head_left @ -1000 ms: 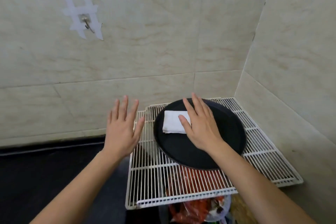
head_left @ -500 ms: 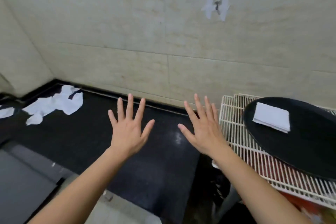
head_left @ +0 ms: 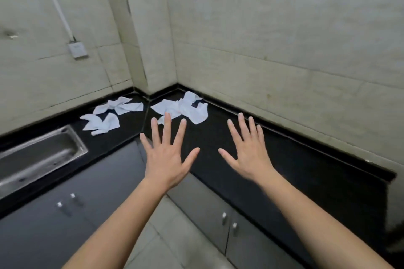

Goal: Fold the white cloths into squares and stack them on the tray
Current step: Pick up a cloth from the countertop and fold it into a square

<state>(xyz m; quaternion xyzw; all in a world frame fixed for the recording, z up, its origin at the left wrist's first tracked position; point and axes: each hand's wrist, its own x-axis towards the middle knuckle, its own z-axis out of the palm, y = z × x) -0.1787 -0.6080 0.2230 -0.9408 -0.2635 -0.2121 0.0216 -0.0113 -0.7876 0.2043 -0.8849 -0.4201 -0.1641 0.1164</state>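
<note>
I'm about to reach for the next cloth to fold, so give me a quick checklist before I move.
1. Left hand free: ok, open and spread.
2. Right hand free: ok, open, holding nothing.
3. Unfolded cloths within view: ok, crumpled pile in the corner, more cloths to its left.
4. Path over the black counter to the pile: ok, nothing in between.
5. Cloths clear of the sink: ok.
6. Tray location: cannot tell, out of view.

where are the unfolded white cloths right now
In the head view, the white cloths lie crumpled on the black counter in its far corner against the tiled walls, beyond the open left hand, right of the steel sink.
</note>
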